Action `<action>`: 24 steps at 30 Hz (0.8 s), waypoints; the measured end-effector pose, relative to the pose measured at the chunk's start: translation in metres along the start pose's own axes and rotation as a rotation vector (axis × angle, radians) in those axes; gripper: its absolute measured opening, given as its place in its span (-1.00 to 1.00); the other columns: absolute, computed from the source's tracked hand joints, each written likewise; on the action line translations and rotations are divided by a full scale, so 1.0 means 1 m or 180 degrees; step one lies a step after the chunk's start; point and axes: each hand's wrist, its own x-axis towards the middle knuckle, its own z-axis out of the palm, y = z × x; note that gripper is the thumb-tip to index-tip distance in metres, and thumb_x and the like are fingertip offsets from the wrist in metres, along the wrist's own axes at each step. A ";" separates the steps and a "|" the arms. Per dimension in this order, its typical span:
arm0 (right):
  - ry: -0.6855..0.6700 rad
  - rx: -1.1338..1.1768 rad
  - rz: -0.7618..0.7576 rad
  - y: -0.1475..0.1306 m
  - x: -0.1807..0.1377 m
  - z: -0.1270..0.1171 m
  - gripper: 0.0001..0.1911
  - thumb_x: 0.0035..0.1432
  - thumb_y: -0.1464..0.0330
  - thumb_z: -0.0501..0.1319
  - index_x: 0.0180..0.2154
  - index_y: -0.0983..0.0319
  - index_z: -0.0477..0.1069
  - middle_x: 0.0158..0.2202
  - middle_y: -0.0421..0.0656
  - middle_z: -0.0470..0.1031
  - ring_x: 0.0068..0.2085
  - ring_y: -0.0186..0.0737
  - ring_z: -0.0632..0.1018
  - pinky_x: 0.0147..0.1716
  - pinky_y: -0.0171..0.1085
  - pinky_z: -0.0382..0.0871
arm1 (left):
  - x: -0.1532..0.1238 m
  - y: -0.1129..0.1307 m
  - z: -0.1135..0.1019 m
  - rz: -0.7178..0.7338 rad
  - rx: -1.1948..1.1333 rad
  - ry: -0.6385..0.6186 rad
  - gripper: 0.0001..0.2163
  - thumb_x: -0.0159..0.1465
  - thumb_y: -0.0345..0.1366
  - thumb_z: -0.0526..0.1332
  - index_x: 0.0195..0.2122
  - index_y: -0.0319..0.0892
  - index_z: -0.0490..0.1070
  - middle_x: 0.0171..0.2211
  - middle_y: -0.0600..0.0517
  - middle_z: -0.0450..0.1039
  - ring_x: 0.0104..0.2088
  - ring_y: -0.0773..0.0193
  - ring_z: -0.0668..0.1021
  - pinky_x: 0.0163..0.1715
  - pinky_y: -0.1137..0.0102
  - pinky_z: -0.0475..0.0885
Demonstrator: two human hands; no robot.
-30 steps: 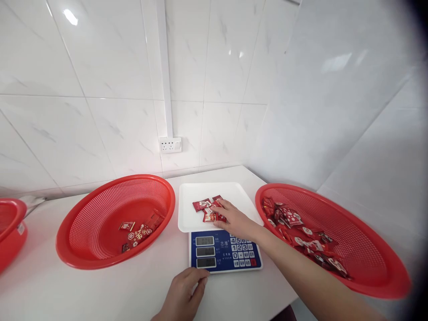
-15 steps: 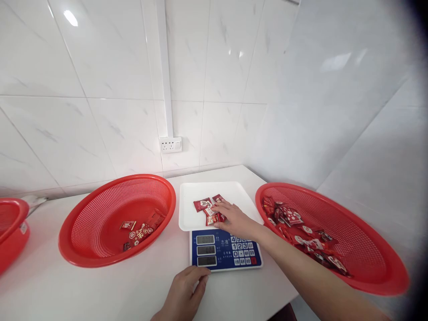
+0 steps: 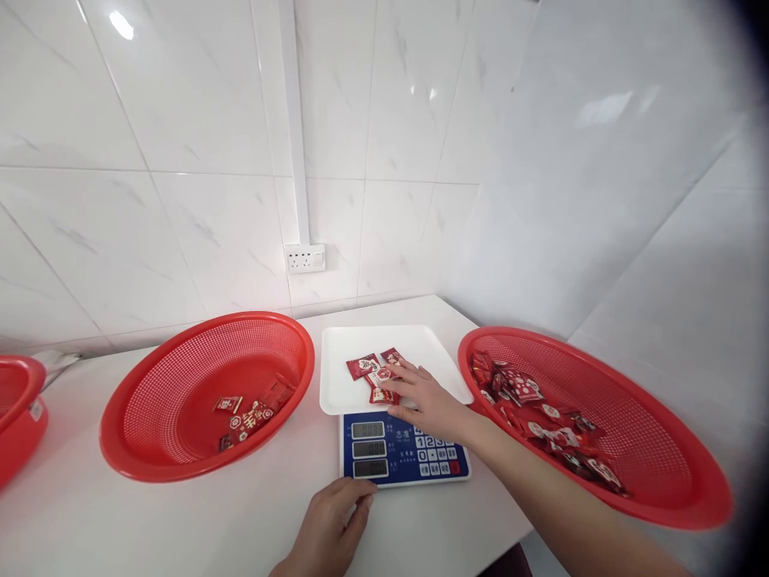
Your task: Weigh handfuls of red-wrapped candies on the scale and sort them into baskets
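Observation:
A blue electronic scale point(image 3: 404, 451) with a white weighing tray point(image 3: 342, 377) stands between two red mesh baskets. Several red candy packets point(image 3: 364, 367) lie on the tray. My right hand point(image 3: 424, 395) reaches over the tray's near edge, fingers stretched flat and touching the packets. My left hand point(image 3: 329, 527) rests on the white table at the scale's front left corner, fingers loosely curled, holding nothing that I can see. The left basket point(image 3: 150, 449) holds a few red packets point(image 3: 249, 414). The right basket point(image 3: 678, 505) holds many more packets point(image 3: 544, 425).
A third red basket point(image 3: 18, 409) shows at the far left edge. White tiled walls close off the back and right, with a wall socket point(image 3: 305, 258) above the table. The table's front edge runs near my right forearm.
My right hand has shifted slightly over the tray, nudging the packets closer together. The left hand has stayed in place.

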 end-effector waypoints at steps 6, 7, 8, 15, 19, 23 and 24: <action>-0.0029 0.0049 -0.0167 -0.007 0.003 0.006 -0.58 0.20 0.12 0.03 0.05 0.05 0.35 0.21 -0.19 0.20 0.28 0.00 0.00 0.21 0.07 -0.10 | 0.000 -0.003 0.000 -0.0035 -0.0009 -0.0034 -0.82 0.26 -0.37 0.04 -0.24 -0.09 0.42 -0.37 0.05 0.54 -0.38 0.35 0.57 -0.36 0.53 0.46; 0.0004 0.0058 -0.0185 -0.007 0.004 0.007 -0.58 0.21 0.12 0.03 0.06 0.07 0.35 0.21 -0.18 0.21 0.28 -0.01 0.02 0.21 0.07 -0.09 | 0.000 -0.003 0.000 -0.0050 -0.0013 -0.0041 -0.82 0.26 -0.36 0.03 -0.24 -0.10 0.42 -0.36 0.04 0.54 -0.37 0.34 0.57 -0.35 0.52 0.46; 0.0059 0.0066 -0.0225 -0.006 0.005 0.007 -0.57 0.21 0.13 0.03 0.06 0.08 0.36 0.21 -0.17 0.21 0.27 -0.02 0.04 0.21 0.06 -0.07 | -0.001 -0.003 0.000 -0.0061 -0.0014 -0.0045 -0.82 0.27 -0.36 0.03 -0.24 -0.10 0.42 -0.34 0.03 0.54 -0.35 0.34 0.57 -0.34 0.52 0.47; 0.0676 -0.0045 0.0122 0.019 -0.027 -0.035 -0.51 0.19 0.09 0.00 0.11 0.08 0.28 0.23 -0.18 0.15 0.25 -0.06 0.12 0.20 -0.02 0.02 | -0.001 -0.002 -0.003 -0.0139 -0.0018 -0.0001 -0.81 0.28 -0.33 0.03 -0.21 -0.09 0.42 -0.30 0.01 0.55 -0.31 0.32 0.57 -0.29 0.49 0.46; 0.0923 -0.0199 0.1043 0.058 -0.071 -0.061 -0.47 0.16 0.13 0.02 0.14 0.15 0.23 0.22 -0.12 0.17 0.21 -0.05 0.21 0.14 -0.06 0.14 | 0.001 0.007 -0.009 0.0008 -0.0064 -0.0178 -0.82 0.26 -0.35 0.04 -0.27 -0.12 0.44 -0.37 0.01 0.53 -0.36 0.32 0.55 -0.34 0.49 0.45; 0.0407 -0.0412 0.1844 0.095 -0.117 -0.056 -0.47 0.10 0.18 0.08 0.10 0.20 0.31 0.15 -0.02 0.29 0.12 0.03 0.34 0.02 -0.12 0.28 | 0.002 0.017 -0.013 0.0277 -0.0061 -0.0692 -0.87 0.21 -0.33 0.10 -0.33 -0.14 0.44 -0.44 0.01 0.51 -0.41 0.31 0.53 -0.37 0.46 0.43; 0.0392 -0.0490 0.1918 0.102 -0.127 -0.052 -0.52 0.07 0.21 0.12 0.05 0.16 0.38 0.09 -0.03 0.37 0.06 0.02 0.42 -0.05 -0.16 0.34 | 0.002 0.019 -0.013 0.0328 -0.0047 -0.0783 -0.87 0.21 -0.31 0.11 -0.32 -0.15 0.44 -0.44 0.01 0.52 -0.41 0.30 0.53 -0.37 0.45 0.43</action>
